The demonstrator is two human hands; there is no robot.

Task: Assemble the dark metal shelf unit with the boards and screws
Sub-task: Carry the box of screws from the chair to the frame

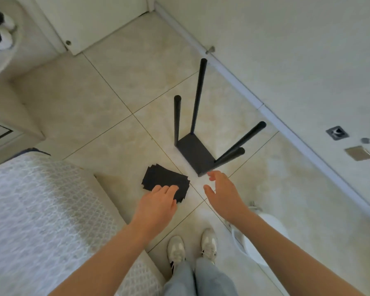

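Note:
The dark metal shelf unit (195, 153) stands on the tiled floor: one rectangular base board with several long black poles rising from its corners. A loose stack of dark boards (162, 180) lies on the floor to its left. My left hand (158, 205) reaches down over the near edge of that stack with fingers relaxed; whether it touches the boards is unclear. My right hand (221, 193) hovers spread and empty just in front of the base board's near corner.
A bed with a white patterned cover (41, 221) fills the lower left. A white wall and skirting (254, 97) run along the right, with a door (90, 22) at the back. A white round object (263, 238) sits by my right arm. My feet (192, 246) stand below.

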